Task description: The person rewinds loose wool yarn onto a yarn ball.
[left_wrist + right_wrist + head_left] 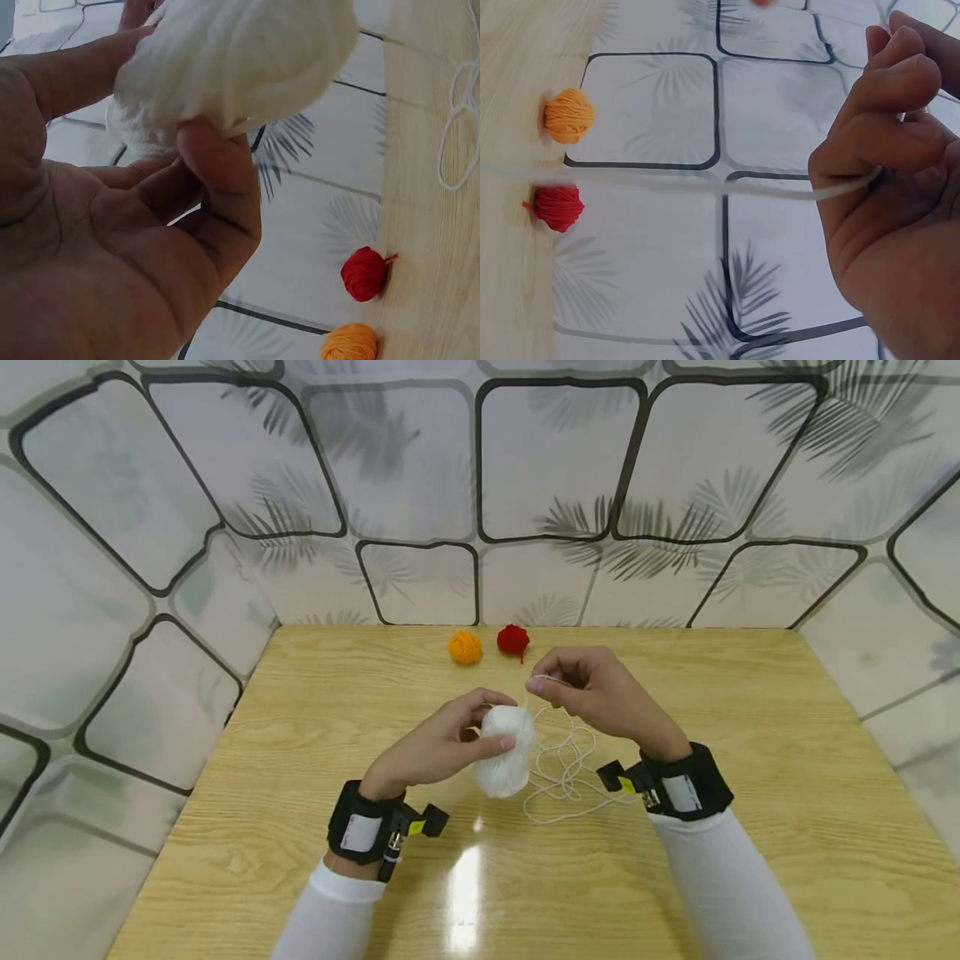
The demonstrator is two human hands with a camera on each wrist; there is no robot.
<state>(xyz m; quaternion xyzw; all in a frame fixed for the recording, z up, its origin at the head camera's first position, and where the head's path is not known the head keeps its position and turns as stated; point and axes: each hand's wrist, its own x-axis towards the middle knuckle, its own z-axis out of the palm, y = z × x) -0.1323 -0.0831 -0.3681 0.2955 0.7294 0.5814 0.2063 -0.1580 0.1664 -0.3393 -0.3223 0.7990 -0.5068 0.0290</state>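
Note:
My left hand (442, 739) holds a ball of white yarn (504, 768) between thumb and fingers, above the table. In the left wrist view the white ball (232, 67) fills the top, with a fingertip pressed against its side. To its right, my right hand (600, 689) pinches the white yarn strand between thumb and curled fingers. The strand (765, 190) crosses the right wrist view and runs into the curled fingers. Loose loops of white yarn (562, 777) lie on the table below, between the two hands.
A small orange yarn ball (465, 647) and a red yarn ball (513, 641) sit side by side near the back edge of the wooden table (300, 710). Behind the table rises a wall (555, 460) with a stone-and-leaf pattern.

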